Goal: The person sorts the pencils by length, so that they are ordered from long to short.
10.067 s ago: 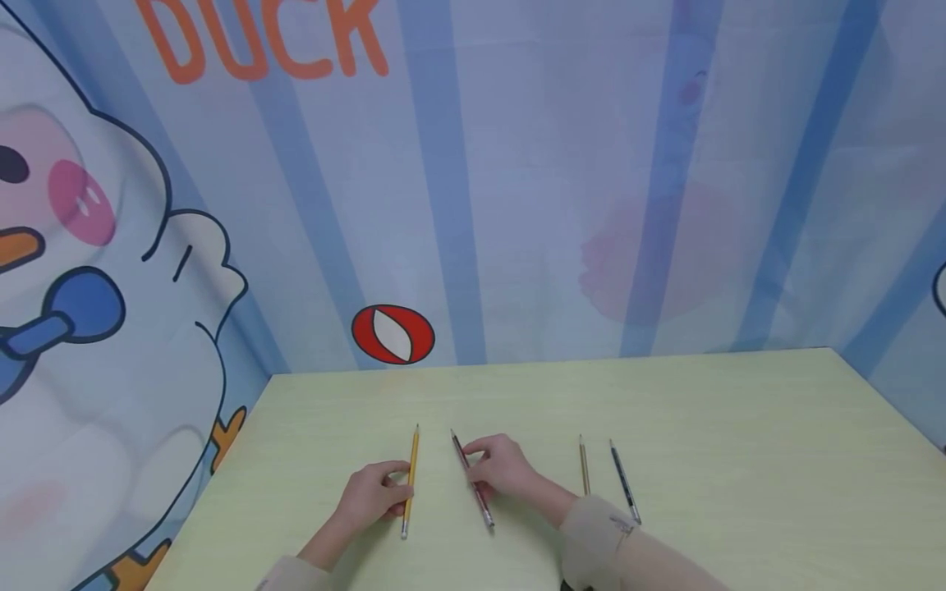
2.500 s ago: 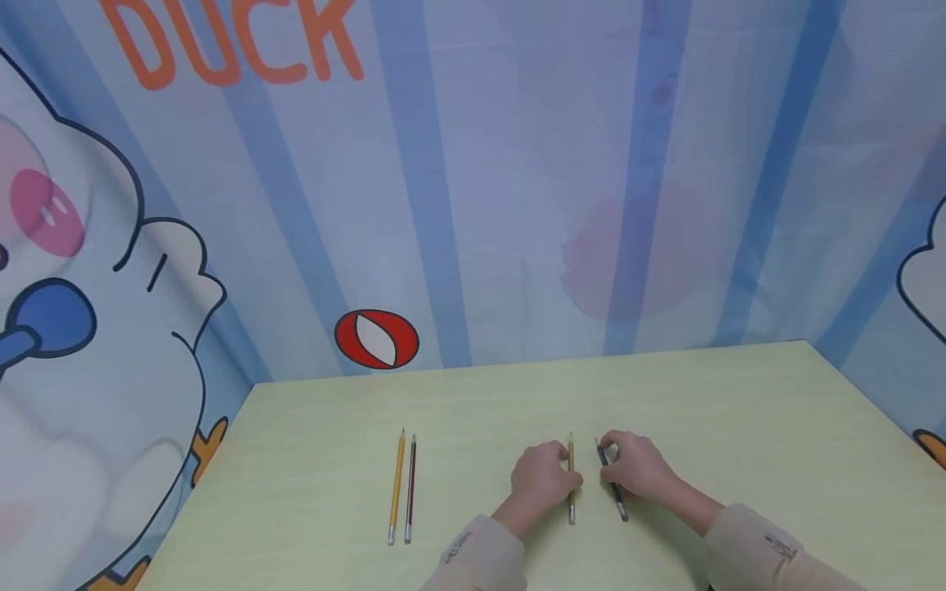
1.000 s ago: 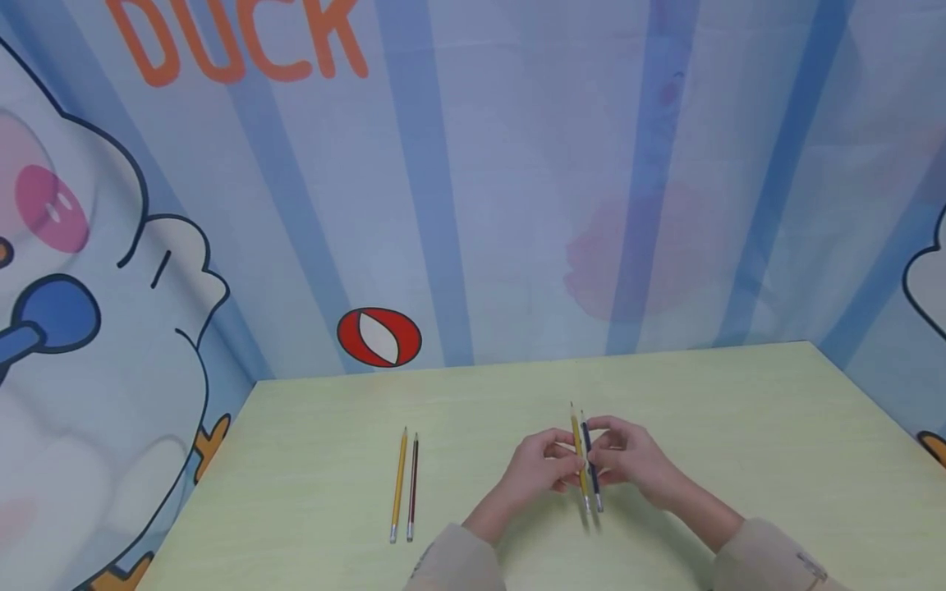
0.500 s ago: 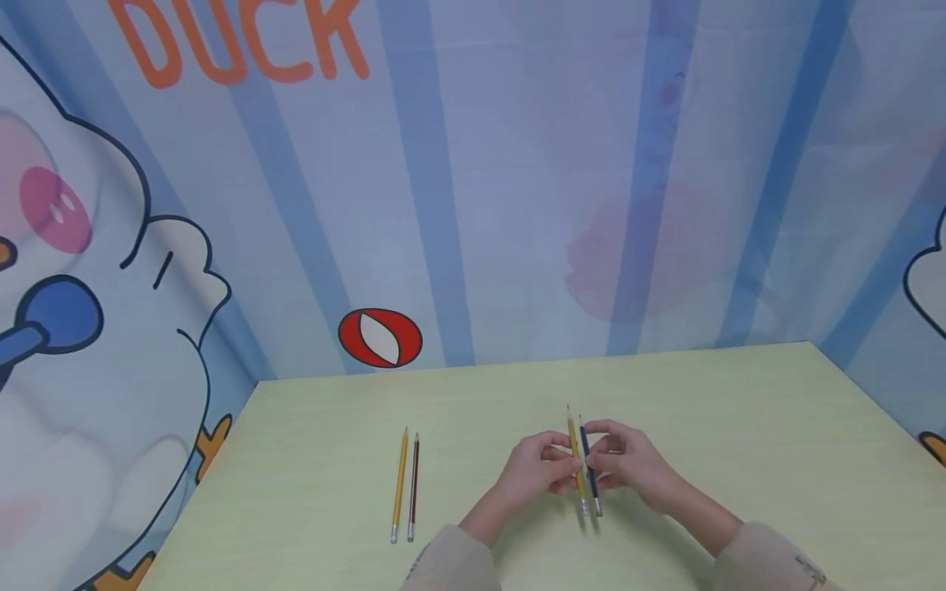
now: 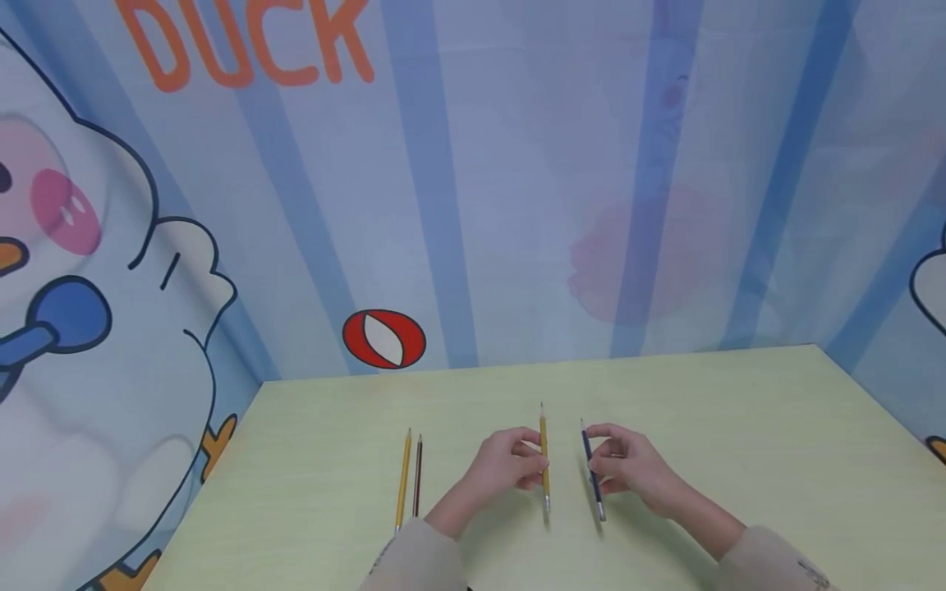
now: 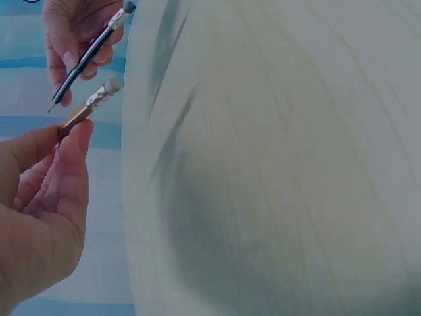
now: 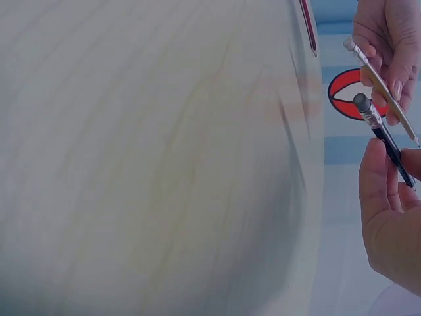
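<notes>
In the head view, your left hand (image 5: 502, 464) pinches a gold pencil (image 5: 544, 435), your right hand (image 5: 631, 466) a dark blue pencil (image 5: 597, 497), both above the table (image 5: 709, 410); your left sleeve (image 5: 417, 558), overlapping the yellow pencil (image 5: 403, 480) and maroon pencil (image 5: 418, 476), could nudge them. Left wrist: only fingertips (image 6: 81, 131) grip the gold pencil; slackening could twist it. Right wrist: a knock on the jutting eraser (image 7: 362, 102) could tip the dark blue pencil.

Pale yellow-green bench (image 5: 702, 427); behind it, striped blue backdrop (image 5: 517, 164). Orange "DUCK" lettering (image 5: 257, 41) high on left. Far left, big white cartoon bird (image 5: 96, 427), pink cheek (image 5: 65, 212), blue microphone (image 5: 71, 313). Red-and-white oval (image 5: 384, 339) just above bench's back edge. Faint pink patch (image 5: 602, 258) right of centre.
</notes>
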Available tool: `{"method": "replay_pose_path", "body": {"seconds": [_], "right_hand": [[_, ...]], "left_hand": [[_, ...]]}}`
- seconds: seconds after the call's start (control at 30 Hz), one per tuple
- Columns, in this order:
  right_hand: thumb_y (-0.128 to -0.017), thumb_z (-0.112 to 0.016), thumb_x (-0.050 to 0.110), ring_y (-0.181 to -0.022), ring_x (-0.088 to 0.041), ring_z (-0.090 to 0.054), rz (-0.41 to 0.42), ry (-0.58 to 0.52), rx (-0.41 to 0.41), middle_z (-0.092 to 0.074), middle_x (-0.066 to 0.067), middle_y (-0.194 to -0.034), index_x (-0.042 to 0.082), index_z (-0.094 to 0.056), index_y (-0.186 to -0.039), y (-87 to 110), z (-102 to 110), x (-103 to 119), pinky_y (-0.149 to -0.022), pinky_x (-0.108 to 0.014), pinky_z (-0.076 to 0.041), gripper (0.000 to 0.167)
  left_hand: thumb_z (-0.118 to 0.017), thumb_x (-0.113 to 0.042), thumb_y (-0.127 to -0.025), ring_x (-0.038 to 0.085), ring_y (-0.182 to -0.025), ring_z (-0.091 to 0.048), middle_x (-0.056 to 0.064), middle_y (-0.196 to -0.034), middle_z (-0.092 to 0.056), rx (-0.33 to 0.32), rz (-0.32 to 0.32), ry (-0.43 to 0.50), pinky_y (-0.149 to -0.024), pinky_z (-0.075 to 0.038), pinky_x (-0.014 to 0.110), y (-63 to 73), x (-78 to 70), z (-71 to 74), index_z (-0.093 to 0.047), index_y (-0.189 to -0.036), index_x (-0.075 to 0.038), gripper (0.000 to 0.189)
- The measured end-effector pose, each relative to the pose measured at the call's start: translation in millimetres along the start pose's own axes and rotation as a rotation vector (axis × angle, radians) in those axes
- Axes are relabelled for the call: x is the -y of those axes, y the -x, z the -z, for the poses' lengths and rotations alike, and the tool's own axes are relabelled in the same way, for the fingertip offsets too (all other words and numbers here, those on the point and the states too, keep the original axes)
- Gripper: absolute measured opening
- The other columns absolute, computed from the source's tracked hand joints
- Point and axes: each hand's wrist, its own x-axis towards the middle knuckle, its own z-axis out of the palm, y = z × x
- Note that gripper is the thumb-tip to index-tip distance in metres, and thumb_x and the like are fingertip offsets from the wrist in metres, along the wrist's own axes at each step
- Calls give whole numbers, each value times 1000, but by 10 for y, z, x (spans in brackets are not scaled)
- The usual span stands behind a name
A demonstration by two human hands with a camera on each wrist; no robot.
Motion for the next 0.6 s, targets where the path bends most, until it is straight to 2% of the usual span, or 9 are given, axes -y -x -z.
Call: {"method": "replay_pose_path", "body": {"seconds": [0.23, 0.37, 0.5, 0.6], "right_hand": [[-83, -53, 1, -65, -13, -56, 11, -6, 5, -52, -1, -77, -10, -29, -128, 27, 8, 10, -61, -31, -51, 52], [-83, -54, 2, -65, -12, -56, 10, -8, 6, -53, 0, -77, -10, -29, -128, 37, 14, 10, -60, -31, -51, 53], [-83, -54, 2, -65, -12, -57, 8, -7, 3, -53, 1, -76, -10, -29, -128, 34, 25, -3, -60, -31, -51, 53], [-83, -54, 2, -65, -12, -57, 7, -8, 0, -53, 1, -77, -10, -30, -128, 33, 29, -8, -60, -31, -51, 52]], "left_hand": [[-60, -7, -82, 18, -69, -64, 14, -89, -65, -21, 22, -56, -59, -51, 28, 91, 0, 289, -53, -108, 2, 29], [-60, -6, -81, 16, -69, -63, 15, -89, -65, -42, 56, -95, -63, -51, 28, 153, -14, 454, -54, -106, 2, 26], [-59, -6, -81, 12, -67, -62, 10, -84, -65, -66, 104, -150, -63, -51, 26, 207, -21, 620, -55, -104, 2, 24], [-60, -6, -80, 12, -65, -61, 8, -80, -65, -87, 133, -199, -63, -52, 27, 219, 29, 729, -55, -103, 2, 24]]}}
